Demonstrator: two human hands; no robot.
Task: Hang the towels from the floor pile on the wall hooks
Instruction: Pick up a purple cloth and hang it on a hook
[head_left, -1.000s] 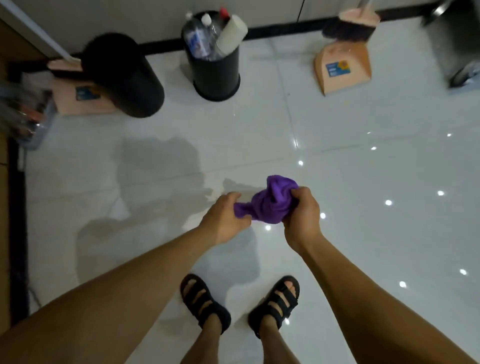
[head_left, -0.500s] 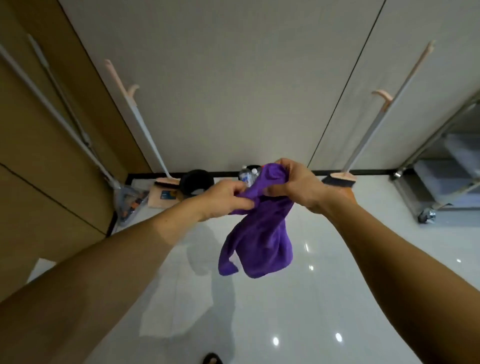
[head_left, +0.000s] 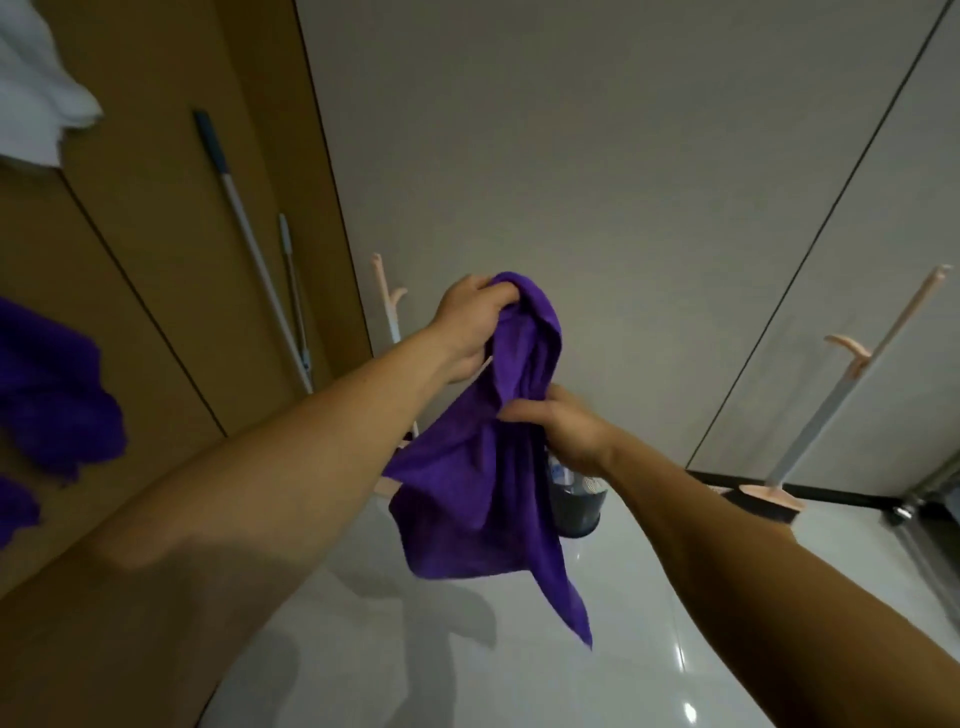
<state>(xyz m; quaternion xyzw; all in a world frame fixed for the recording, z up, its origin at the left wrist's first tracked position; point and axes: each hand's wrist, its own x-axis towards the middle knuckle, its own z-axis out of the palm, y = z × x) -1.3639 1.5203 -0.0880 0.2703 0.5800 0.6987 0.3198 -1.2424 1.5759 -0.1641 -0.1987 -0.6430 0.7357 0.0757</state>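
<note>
Both forearms reach out from the bottom of the view. The right hand (head_left: 569, 434) is the lower one. Its thumb and fingers pinch the purple towel (head_left: 467, 499) about midway down, probably to gather the folds and find an edge. The left hand (head_left: 470, 322) is higher, clenched round the towel's bunched top, so the cloth hangs in the air well above the floor (head_left: 649, 623), with its lowest corner dangling free. Holding it up by one end looks like preparation for slipping it over a hook.

At the left edge, against the brown wall panel (head_left: 182, 260), a darker purple cloth (head_left: 47, 400) and a white cloth (head_left: 36, 93) already hang; the hooks themselves are hidden. Behind the towel a dark bin (head_left: 582, 512) stands on the floor, partly covered. Farther back, mop poles (head_left: 244, 218) lean in the corner, and a long-handled brush (head_left: 810, 431) stands by the pale wall (head_left: 623, 156).
</note>
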